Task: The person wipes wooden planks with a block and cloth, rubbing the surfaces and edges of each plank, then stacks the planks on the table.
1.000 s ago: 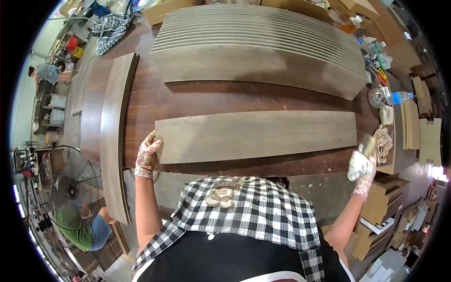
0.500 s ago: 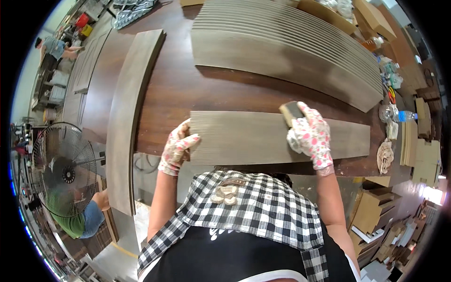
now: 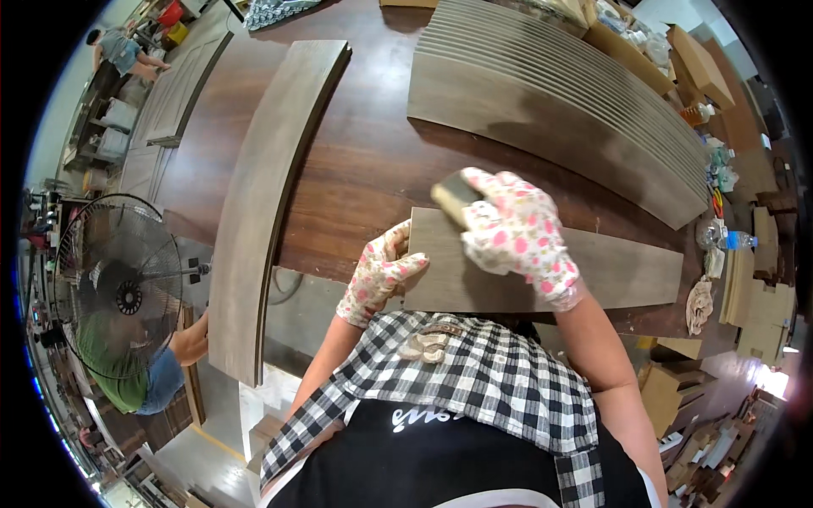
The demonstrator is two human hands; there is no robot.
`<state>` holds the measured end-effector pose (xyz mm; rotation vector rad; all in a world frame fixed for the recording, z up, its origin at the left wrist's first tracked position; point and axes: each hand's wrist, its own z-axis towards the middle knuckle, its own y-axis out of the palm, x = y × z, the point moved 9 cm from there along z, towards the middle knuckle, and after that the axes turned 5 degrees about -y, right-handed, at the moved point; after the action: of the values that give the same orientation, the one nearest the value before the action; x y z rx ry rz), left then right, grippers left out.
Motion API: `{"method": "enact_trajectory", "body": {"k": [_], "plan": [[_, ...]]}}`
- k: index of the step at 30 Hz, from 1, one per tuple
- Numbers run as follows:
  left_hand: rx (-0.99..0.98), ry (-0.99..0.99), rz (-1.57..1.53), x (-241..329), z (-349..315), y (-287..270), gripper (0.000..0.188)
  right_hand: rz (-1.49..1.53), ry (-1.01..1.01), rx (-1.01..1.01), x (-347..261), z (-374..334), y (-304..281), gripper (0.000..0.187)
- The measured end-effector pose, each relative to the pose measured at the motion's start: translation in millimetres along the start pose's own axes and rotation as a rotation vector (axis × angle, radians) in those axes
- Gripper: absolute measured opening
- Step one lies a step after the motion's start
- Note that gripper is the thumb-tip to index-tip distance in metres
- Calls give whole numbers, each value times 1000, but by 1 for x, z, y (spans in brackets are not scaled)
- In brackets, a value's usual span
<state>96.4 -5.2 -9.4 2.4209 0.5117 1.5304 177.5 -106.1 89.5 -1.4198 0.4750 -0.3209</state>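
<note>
Your board (image 3: 627, 267) lies flat along the near side of the counter (image 3: 364, 169), right of centre. Its near left corner seems to reach past the counter's near edge, while farther right a narrow strip of counter shows on the near side. Your left hand (image 3: 383, 269) is closed on the board's left end, thumb on top. Your right hand (image 3: 521, 229) is clamped on a block (image 3: 455, 199), which is over the far left corner and juts beyond the far edge; motion blurs it, so you cannot tell whether it touches the wood.

You have an open band of counter between the board and the stack (image 3: 542, 110) on the far right, and a wider stretch leftward to the plank (image 3: 267, 203), whose near end overhangs the floor.

The board is grey-brown and straight-sided, with fine grain. The stack's pieces overlap in even, stepped ridges. The counter is glossy red-brown. Your gloves are pale cloth with pink flowers. A crumpled beige rag (image 3: 699, 306) sits at the right edge.
</note>
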Motion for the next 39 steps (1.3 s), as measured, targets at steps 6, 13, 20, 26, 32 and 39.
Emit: {"method": "enact_trajectory", "body": {"k": [6,13,20,26,32,39], "plan": [[-24,-52,49,11,-1,7,54,177,276,-1,20,-2,7,39],[32,8,130,17,2,-2,58,307,178,194,-4,2,-18,32],[131,43,186,30,-6,-13,57,-29,525,-8,120,-122,-8,33],[152,83,226,33,0,-36,59,-185,628,98,167,-200,-45,36],[204,121,344,57,-16,-51,65,-138,409,123,141,-185,-28,28],[139,119,379,58,-14,-73,59,-54,1216,88,335,-408,-21,44]]}}
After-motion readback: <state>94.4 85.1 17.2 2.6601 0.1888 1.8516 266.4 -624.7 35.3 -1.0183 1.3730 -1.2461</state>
